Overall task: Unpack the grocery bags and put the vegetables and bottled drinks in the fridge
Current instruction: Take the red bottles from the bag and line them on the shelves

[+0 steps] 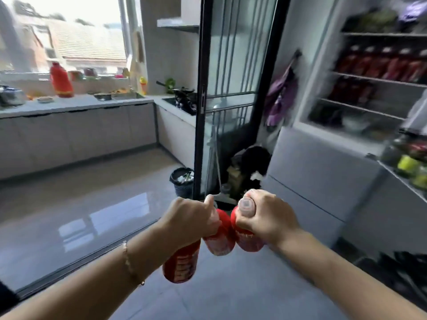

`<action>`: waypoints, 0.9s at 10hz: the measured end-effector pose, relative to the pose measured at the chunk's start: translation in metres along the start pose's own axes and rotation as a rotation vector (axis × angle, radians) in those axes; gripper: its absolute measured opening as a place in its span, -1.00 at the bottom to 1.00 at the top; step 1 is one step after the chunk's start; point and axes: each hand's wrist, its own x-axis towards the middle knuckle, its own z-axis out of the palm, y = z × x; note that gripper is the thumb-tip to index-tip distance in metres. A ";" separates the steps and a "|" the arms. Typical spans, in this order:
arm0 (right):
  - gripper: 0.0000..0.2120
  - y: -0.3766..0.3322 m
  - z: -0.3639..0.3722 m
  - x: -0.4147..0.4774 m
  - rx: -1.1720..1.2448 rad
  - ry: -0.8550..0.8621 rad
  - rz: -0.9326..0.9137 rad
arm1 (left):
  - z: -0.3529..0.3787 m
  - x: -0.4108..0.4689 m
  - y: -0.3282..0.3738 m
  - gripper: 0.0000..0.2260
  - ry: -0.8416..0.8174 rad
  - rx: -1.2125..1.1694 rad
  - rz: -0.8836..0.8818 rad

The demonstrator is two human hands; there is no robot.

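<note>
Just the one head view, and it's pretty blurred. Three red drink bottles are held out in front of the body. Two are gripped by the necks in the left hand [191, 219]: the lower bottle [181, 264] hangs under the wrist, and the middle bottle [218, 241] is pressed up against the third bottle [248, 236]. That third one is held at its cap end by the right hand [268, 219], fingers curled round it.

The fridge [307, 172] stands open on the right, well apart from the hands. A row of red bottles [383, 65] is lined up on one shelf, with greens [374, 19] on the top one.

So the bottled-drinks step seems to be in hand, at the carrying stage. Next, a turn to the right and a lift to shelf height are probably called for, with bottles set down one at a time, since that two-bottle grip could slip.
</note>
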 end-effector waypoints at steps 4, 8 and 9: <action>-0.79 0.202 -0.071 0.133 -0.065 0.245 0.436 | 0.073 0.315 0.024 -0.82 0.120 -0.290 0.202; -0.68 0.352 -0.129 0.297 -0.081 0.660 0.768 | 0.118 0.603 0.011 -0.68 0.206 -0.405 0.535; -0.79 0.399 -0.138 0.334 -0.058 0.765 0.760 | 0.140 0.661 0.016 -0.68 0.241 -0.489 0.477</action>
